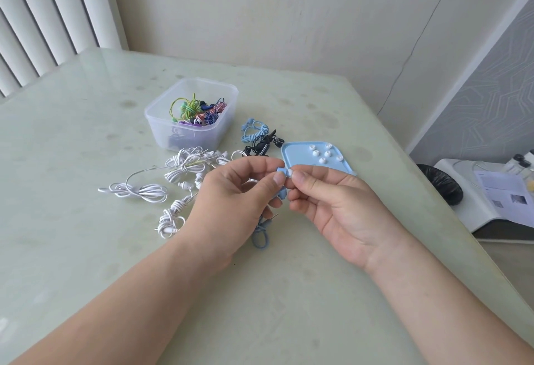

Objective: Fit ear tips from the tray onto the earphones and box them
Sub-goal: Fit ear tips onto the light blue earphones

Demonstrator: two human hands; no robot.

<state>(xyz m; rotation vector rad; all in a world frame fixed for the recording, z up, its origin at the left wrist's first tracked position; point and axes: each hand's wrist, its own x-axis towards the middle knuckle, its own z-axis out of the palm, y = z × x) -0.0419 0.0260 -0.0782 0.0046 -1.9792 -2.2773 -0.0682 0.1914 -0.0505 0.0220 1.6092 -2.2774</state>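
While left hand (pixel 231 191), right hand (pixel 338 205) pinch earphone (pixel 280 169), tray (pixel 294 159) corner seemingly hidden.

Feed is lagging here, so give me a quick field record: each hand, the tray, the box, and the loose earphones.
left hand: pinches blue earbud, cable hanging below
right hand: pinches white ear tip against the earbud
tray: blue, holds six spare tips
box: clear, coloured earphones inside
table: white bundles by the left hand; blue set and black set between box and tray
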